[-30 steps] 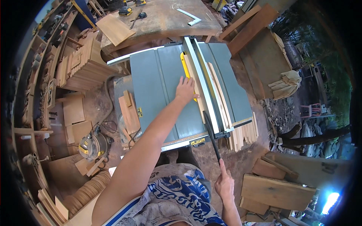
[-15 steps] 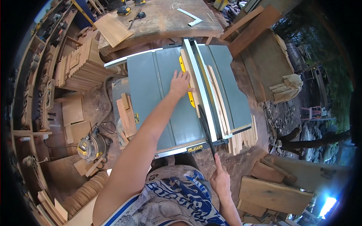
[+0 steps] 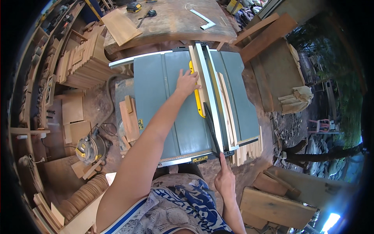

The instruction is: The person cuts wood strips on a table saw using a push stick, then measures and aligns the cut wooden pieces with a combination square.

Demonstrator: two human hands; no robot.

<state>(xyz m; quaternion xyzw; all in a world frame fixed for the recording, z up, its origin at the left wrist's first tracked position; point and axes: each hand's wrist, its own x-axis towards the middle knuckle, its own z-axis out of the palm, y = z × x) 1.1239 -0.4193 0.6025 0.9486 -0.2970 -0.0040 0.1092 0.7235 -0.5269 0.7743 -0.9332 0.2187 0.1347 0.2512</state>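
A thin light wood strip (image 3: 201, 91) lies lengthwise on the grey table saw (image 3: 156, 105), along the left side of the pale metal fence (image 3: 216, 121). My left hand (image 3: 187, 82) rests beside it over the yellow throat plate (image 3: 200, 107), fingers spread, thumb side at the strip. The blade is not visible. In my right hand (image 3: 225, 181), at the table's near edge, is the handle of a black push stick (image 3: 212, 130), its index finger stretched along it. The far tip of the stick meets the strip's near end.
Cut strips (image 3: 228, 113) lie right of the fence. Behind the saw, a workbench (image 3: 167, 25) holds a board, a tape measure (image 3: 151, 13) and a square (image 3: 205, 23). Left on the floor stands a shop vacuum (image 3: 90, 149). Stacked boards (image 3: 83, 62) are near the shelves.
The push stick and my right hand have moved forward along the fence, and the strip has slid farther away. My left hand has shifted slightly forward too. The view has tilted a little.
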